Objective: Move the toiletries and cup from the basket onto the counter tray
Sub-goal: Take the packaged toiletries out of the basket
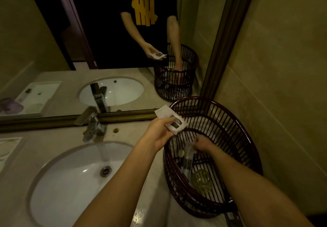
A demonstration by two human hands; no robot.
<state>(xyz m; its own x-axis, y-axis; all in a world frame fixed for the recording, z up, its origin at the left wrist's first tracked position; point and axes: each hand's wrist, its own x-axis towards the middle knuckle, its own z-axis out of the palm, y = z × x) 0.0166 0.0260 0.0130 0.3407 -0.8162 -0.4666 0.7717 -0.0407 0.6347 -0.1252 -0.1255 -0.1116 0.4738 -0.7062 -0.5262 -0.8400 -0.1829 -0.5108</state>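
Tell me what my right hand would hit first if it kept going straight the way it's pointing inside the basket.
Probably the long clear packet that the right hand is already touching; past it comes the far-left slatted wall of the basket. Depth is hard to judge in this dim view.

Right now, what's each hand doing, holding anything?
Left hand: closed on white sachets, held above the basket rim.
Right hand: inside the basket, pinching a long clear packet.

No words or numbers can be read. Dark printed patches are seen on the white sachets (170, 120), but they are too blurred to be made out. A yellow tally-mark emblem (144, 11), without letters, is shown on the black T-shirt reflected in the mirror.
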